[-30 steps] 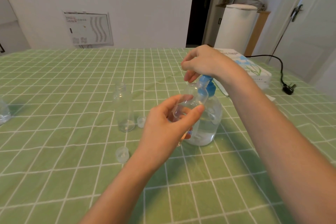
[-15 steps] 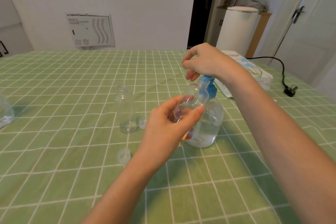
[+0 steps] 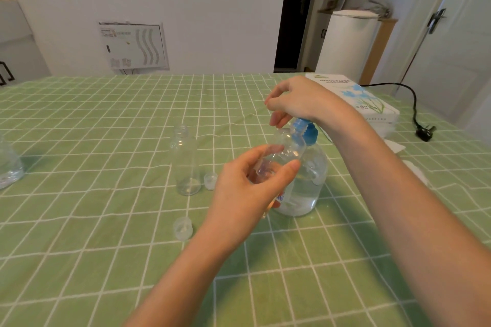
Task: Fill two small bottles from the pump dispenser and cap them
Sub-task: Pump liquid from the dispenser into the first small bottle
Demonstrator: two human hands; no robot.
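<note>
My left hand (image 3: pixel 247 191) grips a small clear bottle (image 3: pixel 288 147), tilted with its mouth up under the spout of the pump dispenser (image 3: pixel 305 183), a clear round bottle with a blue pump top. My right hand (image 3: pixel 297 99) rests on the blue pump head, fingers curled over it. A second small clear bottle (image 3: pixel 185 162) stands upright and uncapped to the left. One clear cap (image 3: pixel 210 181) lies beside that bottle. Another cap (image 3: pixel 182 228) lies nearer me on the green checked cloth.
A tissue box (image 3: pixel 358 98) lies behind my right wrist at the far right, with a black cable and plug (image 3: pixel 423 133) beyond it. Part of another clear bottle (image 3: pixel 8 167) shows at the left edge. White tissue (image 3: pixel 414 170) lies right of my forearm.
My right hand has risen slightly on the pump head and its fingers have loosened. The held bottle and left hand stay in place under the spout.
</note>
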